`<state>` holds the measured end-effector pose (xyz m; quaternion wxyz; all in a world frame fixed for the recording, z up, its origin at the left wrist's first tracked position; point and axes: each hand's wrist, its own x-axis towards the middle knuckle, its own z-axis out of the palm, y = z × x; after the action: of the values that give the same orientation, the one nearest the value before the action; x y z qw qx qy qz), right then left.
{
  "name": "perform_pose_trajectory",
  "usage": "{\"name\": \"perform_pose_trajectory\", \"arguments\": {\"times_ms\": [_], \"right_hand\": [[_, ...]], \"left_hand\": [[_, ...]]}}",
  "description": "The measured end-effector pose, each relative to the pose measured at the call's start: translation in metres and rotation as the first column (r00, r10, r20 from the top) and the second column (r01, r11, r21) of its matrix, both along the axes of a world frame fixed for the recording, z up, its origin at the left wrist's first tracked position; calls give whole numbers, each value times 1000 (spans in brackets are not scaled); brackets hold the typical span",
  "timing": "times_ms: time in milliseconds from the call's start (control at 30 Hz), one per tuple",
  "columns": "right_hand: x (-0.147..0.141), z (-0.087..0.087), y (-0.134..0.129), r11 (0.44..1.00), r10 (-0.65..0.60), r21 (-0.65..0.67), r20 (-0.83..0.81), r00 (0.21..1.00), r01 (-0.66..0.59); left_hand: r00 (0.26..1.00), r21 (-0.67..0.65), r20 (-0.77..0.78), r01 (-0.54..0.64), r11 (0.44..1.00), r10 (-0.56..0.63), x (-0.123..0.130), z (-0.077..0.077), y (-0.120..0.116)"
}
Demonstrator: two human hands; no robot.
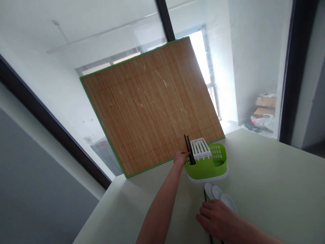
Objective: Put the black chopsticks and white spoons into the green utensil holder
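Black chopsticks stand tilted in the left end of a green utensil holder with a white slatted rack on top. My left hand is at that left end, its fingertips closed against the chopsticks. Nearer to me, my right hand is curled over another black chopstick at the table's front, whose lower end shows below the hand. A second dark tip shows beside it. Three white spoons lie fanned just beyond my right hand, which partly covers them.
A bamboo mat with green edging leans against the glass behind the holder. The pale table extends to both sides. Cardboard boxes and plastic bags sit on the floor beyond the glass.
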<state>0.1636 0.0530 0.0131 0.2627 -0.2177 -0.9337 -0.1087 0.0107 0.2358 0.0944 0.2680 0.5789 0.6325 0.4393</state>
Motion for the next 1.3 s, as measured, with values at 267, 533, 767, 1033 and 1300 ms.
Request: {"name": "perform_pose_trajectory", "arguments": {"times_ms": [267, 533, 767, 1033, 1300], "right_hand": [[-1, -4, 0, 999, -11, -38, 13, 1000, 11], [0, -1, 5, 989, -118, -99, -44, 992, 113], [11, 7, 17, 890, -359, -403, -327, 874, 215], [13, 2, 20, 842, -406, -492, -310, 860, 220], [13, 1, 18, 853, -385, -474, -288, 877, 219]], "left_hand": [[998, -40, -57, -25, 999, 23, 3, 2, 0], [996, 216, -15, -83, 973, 88, -14, 10, -41], [994, 108, 99, 35, 994, -46, -31, -52, -136], [702, -361, -580, 233, 903, -413, 10, -62, -221], [640, -358, -702, 61, 932, -311, 11, -62, -223]]}}
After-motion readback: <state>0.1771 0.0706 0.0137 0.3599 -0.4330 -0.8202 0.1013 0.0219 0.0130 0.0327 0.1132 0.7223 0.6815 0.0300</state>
